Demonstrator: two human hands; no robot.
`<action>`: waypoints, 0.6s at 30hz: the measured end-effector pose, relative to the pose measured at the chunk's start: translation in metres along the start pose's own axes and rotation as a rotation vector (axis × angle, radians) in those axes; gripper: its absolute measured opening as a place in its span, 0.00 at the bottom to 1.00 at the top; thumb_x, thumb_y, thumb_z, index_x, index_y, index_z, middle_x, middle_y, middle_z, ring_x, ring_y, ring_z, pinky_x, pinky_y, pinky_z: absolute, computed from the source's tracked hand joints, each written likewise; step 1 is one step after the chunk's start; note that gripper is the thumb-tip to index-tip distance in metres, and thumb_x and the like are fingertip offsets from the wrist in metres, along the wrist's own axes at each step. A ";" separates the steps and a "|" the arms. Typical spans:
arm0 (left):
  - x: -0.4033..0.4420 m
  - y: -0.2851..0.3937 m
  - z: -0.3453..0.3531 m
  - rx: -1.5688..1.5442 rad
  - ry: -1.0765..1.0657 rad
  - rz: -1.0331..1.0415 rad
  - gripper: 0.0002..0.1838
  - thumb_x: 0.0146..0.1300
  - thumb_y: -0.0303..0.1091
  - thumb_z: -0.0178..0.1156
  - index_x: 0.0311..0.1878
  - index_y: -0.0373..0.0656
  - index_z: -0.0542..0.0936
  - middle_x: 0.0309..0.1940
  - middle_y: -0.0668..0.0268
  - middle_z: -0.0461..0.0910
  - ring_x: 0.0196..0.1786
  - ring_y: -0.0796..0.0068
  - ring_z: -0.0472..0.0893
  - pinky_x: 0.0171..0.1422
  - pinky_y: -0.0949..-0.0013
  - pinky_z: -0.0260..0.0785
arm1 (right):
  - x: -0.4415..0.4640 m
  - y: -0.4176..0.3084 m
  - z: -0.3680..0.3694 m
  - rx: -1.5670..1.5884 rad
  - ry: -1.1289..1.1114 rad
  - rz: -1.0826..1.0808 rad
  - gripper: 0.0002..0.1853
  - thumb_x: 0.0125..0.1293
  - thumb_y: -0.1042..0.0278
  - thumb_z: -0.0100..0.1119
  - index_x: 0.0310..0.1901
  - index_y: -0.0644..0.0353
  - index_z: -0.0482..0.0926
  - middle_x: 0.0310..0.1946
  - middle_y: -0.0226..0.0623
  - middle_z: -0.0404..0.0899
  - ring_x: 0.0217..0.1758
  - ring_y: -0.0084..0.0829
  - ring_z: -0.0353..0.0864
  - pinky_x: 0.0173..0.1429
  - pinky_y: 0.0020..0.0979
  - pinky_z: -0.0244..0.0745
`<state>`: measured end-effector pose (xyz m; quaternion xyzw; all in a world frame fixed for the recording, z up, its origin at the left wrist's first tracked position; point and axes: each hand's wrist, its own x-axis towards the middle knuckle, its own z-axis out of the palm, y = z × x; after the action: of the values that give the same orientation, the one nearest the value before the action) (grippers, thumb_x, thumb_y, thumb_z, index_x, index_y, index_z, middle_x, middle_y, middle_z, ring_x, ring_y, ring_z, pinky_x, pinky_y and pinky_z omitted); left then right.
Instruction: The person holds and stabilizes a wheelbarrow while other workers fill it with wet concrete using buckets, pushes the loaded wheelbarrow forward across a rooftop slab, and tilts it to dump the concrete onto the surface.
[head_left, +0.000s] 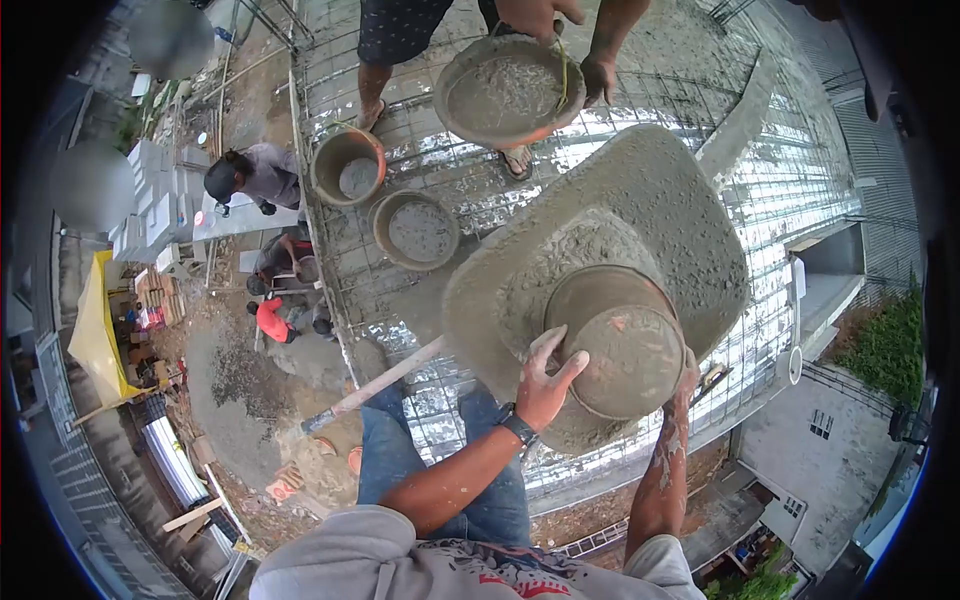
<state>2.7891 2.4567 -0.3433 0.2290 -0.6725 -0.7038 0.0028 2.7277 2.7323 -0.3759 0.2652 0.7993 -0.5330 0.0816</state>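
A bucket (pixel 625 355) coated in cement is tipped over a wheelbarrow tray (pixel 690 230), its round base facing me. My left hand (pixel 548 380), smeared with cement, presses on the left side of the bucket, thumb and fingers apart. At the bucket's right side, my right hand (pixel 684 385) grips it, its fingers mostly hidden. Wet cement (pixel 580 255) lies in the tray beyond the bucket. A wooden handle (pixel 375 385) runs from the tray toward the lower left.
Across from me, a person's hands (pixel 598 78) are at a basin of wet cement (pixel 508 90). Two buckets (pixel 347 167) (pixel 416 230) stand on the rebar grid (pixel 400 110) at the left. Several people are far below, beyond the slab edge (pixel 325 260).
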 end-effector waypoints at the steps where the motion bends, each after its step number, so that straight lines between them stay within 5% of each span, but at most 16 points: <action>1: 0.004 0.033 -0.004 0.092 -0.009 0.204 0.31 0.58 0.51 0.65 0.59 0.39 0.76 0.56 0.54 0.74 0.58 0.58 0.73 0.64 0.60 0.62 | -0.015 0.003 -0.006 0.070 0.009 0.019 0.25 0.69 0.53 0.54 0.54 0.70 0.75 0.42 0.46 0.82 0.46 0.36 0.82 0.53 0.35 0.74; 2: 0.009 0.055 -0.008 0.187 -0.031 0.409 0.31 0.58 0.50 0.66 0.59 0.38 0.76 0.53 0.54 0.75 0.57 0.57 0.74 0.63 0.59 0.63 | -0.033 0.001 -0.008 0.116 0.023 0.037 0.25 0.69 0.53 0.54 0.54 0.69 0.75 0.42 0.45 0.82 0.45 0.36 0.82 0.51 0.34 0.75; 5: 0.029 0.054 -0.024 0.213 -0.074 0.186 0.27 0.60 0.48 0.65 0.58 0.41 0.77 0.54 0.55 0.73 0.59 0.56 0.72 0.65 0.60 0.61 | -0.090 0.008 0.008 0.153 0.046 0.031 0.23 0.69 0.54 0.55 0.53 0.68 0.76 0.40 0.43 0.82 0.41 0.33 0.81 0.47 0.31 0.75; 11: 0.027 0.059 -0.202 0.092 0.084 0.204 0.25 0.62 0.46 0.61 0.56 0.38 0.77 0.53 0.56 0.75 0.57 0.58 0.74 0.63 0.60 0.63 | -0.171 -0.043 0.122 0.088 -0.152 -0.076 0.21 0.68 0.57 0.58 0.52 0.67 0.76 0.37 0.37 0.81 0.36 0.28 0.80 0.41 0.27 0.76; 13: 0.030 0.039 -0.285 -0.234 0.111 0.022 0.25 0.65 0.45 0.57 0.60 0.38 0.75 0.56 0.58 0.75 0.59 0.62 0.74 0.65 0.63 0.63 | -0.201 -0.102 0.174 0.038 -0.268 0.074 0.21 0.65 0.57 0.62 0.51 0.67 0.76 0.39 0.35 0.79 0.37 0.27 0.79 0.44 0.28 0.75; 16: 0.037 -0.005 -0.388 -0.922 0.164 -0.329 0.25 0.67 0.48 0.53 0.61 0.41 0.73 0.56 0.61 0.76 0.59 0.67 0.75 0.64 0.65 0.65 | -0.220 -0.149 0.246 -0.355 -0.464 -0.027 0.21 0.62 0.59 0.66 0.48 0.67 0.77 0.41 0.34 0.77 0.40 0.25 0.75 0.46 0.27 0.72; 18: 0.051 -0.038 -0.441 -1.162 0.169 -0.475 0.25 0.67 0.50 0.52 0.60 0.44 0.74 0.55 0.62 0.77 0.57 0.68 0.76 0.62 0.64 0.67 | -0.243 -0.178 0.335 -0.123 -0.471 -0.217 0.18 0.62 0.60 0.66 0.45 0.66 0.76 0.40 0.32 0.78 0.42 0.24 0.74 0.46 0.27 0.71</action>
<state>2.8991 2.0275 -0.3917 0.3879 -0.1091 -0.9149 0.0235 2.7915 2.2990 -0.2716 0.0409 0.8130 -0.5360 0.2238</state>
